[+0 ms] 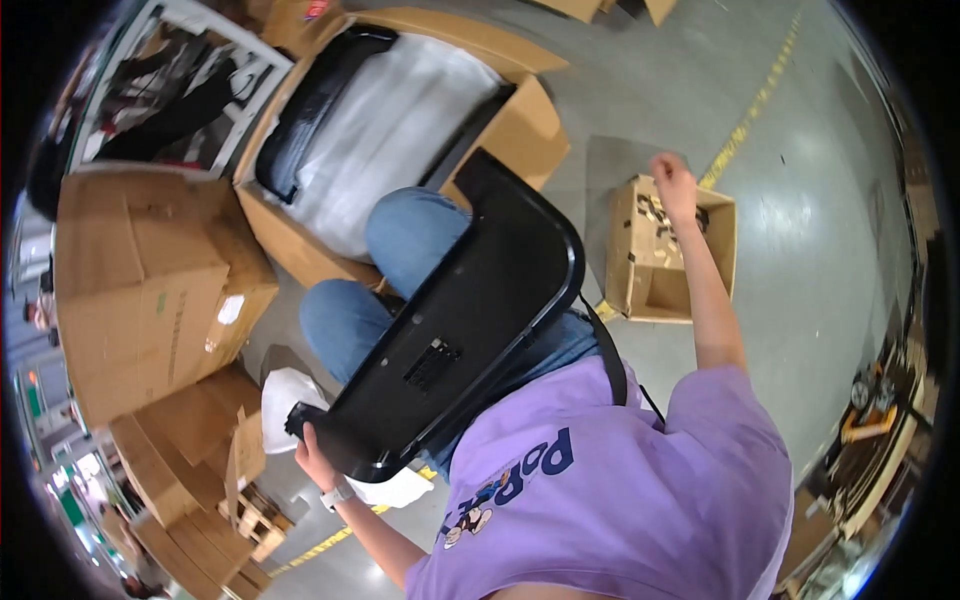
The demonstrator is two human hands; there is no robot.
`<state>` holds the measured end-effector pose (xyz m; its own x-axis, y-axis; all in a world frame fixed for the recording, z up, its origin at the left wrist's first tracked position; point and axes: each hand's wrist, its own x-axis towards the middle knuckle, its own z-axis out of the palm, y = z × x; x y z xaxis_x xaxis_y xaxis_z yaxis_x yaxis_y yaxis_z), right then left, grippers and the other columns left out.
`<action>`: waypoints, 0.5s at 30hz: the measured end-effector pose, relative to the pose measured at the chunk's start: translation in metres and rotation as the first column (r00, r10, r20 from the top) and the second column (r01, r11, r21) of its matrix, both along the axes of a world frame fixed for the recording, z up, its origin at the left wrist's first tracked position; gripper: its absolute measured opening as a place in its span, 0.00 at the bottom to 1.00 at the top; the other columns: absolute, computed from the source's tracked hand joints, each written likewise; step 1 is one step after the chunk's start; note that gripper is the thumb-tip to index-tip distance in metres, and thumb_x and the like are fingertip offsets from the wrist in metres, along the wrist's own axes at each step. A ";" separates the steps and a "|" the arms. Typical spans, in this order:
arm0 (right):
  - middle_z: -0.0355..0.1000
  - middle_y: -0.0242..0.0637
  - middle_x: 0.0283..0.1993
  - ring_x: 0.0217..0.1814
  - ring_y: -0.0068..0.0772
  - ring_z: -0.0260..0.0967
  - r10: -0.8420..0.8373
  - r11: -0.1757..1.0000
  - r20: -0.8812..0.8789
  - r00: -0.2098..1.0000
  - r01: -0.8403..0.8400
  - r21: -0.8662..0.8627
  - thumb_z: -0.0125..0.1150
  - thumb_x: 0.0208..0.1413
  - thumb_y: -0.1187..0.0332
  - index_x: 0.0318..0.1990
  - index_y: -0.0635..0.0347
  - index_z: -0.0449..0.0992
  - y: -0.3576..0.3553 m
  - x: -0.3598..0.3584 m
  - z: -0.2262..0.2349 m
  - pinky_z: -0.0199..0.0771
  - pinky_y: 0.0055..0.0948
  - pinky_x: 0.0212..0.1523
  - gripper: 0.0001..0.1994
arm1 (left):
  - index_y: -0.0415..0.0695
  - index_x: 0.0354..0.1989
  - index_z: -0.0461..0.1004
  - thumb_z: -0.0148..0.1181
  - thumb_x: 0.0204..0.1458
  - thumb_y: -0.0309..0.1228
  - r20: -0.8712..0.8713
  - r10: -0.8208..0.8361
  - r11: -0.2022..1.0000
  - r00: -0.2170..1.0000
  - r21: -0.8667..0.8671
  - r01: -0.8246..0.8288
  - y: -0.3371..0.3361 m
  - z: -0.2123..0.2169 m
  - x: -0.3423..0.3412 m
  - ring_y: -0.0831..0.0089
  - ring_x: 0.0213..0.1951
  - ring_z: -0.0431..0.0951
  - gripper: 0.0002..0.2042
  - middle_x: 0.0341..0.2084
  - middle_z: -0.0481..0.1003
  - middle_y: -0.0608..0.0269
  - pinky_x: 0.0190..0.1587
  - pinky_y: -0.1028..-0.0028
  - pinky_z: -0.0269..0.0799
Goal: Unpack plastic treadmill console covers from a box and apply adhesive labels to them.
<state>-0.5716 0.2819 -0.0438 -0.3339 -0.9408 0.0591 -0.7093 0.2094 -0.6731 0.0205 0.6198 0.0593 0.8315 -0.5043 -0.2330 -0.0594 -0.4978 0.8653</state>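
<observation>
Across my lap lies a large black moulded plastic panel (480, 275) with a raised rim, rounded corners and a small grid of slots. My left hand (316, 462) is closed around its lower left end. Out to the right, my right hand (676, 188) is held over a small open cardboard box (622, 262), clear of the panel. Its fingers are curled together, and what they may hold is too small to make out. Small dark and tan pieces (655, 218) lie inside that box.
Ahead stands a large open carton (525, 130) holding black panels and white foam wrap (400, 120). Closed brown cartons (140, 290) are stacked at left, with a wooden pallet (262, 525) below. White wrapping (290, 405) hangs by the panel's left end. Yellow tape (750, 120) marks the floor.
</observation>
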 end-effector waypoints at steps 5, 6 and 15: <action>0.74 0.51 0.36 0.43 0.51 0.72 0.090 0.856 -0.102 0.991 -0.025 0.516 0.56 0.48 0.47 0.42 0.62 0.73 0.090 -0.045 -0.153 0.71 0.40 0.46 0.25 | 0.34 0.27 0.73 0.58 0.53 0.39 -0.122 0.019 1.000 0.992 0.014 -0.018 -0.009 0.006 -0.009 0.75 0.25 0.74 0.17 0.25 0.76 0.61 0.30 0.77 0.71; 0.74 0.52 0.36 0.43 0.53 0.72 0.017 0.876 -0.148 0.989 0.057 0.478 0.57 0.48 0.48 0.44 0.63 0.71 0.110 -0.046 -0.183 0.71 0.41 0.46 0.26 | 0.34 0.26 0.73 0.58 0.53 0.39 -0.118 0.042 0.999 0.992 0.010 -0.041 -0.014 0.007 -0.017 0.74 0.25 0.75 0.17 0.25 0.76 0.60 0.30 0.77 0.71; 0.73 0.53 0.33 0.33 0.53 0.74 0.314 0.765 0.025 0.949 -0.269 0.585 0.57 0.50 0.56 0.43 0.65 0.70 0.116 0.047 -0.176 0.73 0.44 0.37 0.21 | 0.34 0.24 0.72 0.59 0.53 0.40 0.018 0.069 0.983 0.997 0.171 -0.071 -0.044 0.006 -0.021 0.75 0.24 0.72 0.18 0.24 0.75 0.63 0.29 0.76 0.71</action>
